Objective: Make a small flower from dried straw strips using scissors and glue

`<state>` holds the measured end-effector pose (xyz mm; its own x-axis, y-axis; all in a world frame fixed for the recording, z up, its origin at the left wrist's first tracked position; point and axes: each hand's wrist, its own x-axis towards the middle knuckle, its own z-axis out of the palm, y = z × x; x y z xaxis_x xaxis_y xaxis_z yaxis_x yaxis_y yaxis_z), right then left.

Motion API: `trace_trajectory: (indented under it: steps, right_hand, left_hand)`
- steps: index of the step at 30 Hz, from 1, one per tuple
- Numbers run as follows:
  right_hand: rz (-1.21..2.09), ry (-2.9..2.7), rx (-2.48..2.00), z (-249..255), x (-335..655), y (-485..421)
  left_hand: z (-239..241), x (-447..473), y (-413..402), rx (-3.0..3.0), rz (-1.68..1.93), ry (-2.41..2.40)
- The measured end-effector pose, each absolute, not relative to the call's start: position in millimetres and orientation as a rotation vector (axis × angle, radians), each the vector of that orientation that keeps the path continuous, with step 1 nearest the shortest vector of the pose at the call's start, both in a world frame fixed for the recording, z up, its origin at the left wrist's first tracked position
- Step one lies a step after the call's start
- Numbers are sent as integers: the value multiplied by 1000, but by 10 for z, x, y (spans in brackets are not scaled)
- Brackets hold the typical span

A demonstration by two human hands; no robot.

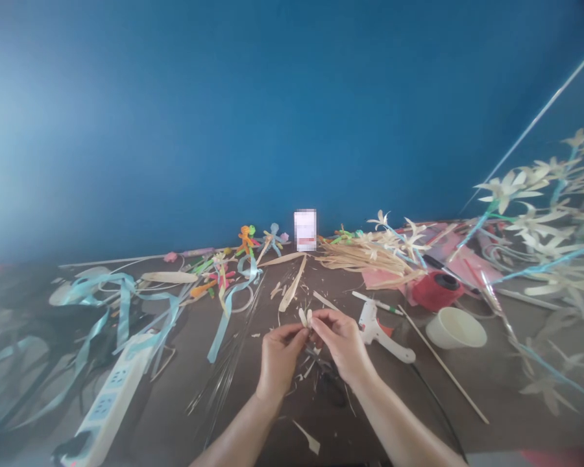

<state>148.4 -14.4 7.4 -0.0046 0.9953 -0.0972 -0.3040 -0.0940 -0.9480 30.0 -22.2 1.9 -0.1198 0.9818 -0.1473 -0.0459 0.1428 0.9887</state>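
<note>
Small cream petal pieces [305,317] stand up between my two hands, in the middle of the head view. My left hand [283,355] pinches their lower end from the left. From the right, the thumb and fingers of my right hand [338,340] close on the same petals. My fingertips hide how the petals join. Under my hands lies a pair of dark-handled scissors [331,383], partly covered, among pale scraps. A white glue gun [382,334] rests just right of my right hand.
A power strip [111,395] and blue ribbon [224,324] lie left. Dried strips [365,259] spread along the back. To the right are a white cup [456,327], a red spool [435,290], a thin stick [442,363] and cream flowers [509,188] on blue stems. A blue wall [292,117] stands behind.
</note>
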Motion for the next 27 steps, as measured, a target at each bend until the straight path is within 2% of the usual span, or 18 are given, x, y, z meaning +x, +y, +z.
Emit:
trace_trajectory:
  steps: [22,27]
  right_hand:
    - [1464,-878,-1015,100,1464,-221]
    - [1290,-1091,-1108,54,1491,-263]
  left_hand:
    - [7,295,-258,990,1180,1326]
    - [41,306,-252,890,1238,1285]
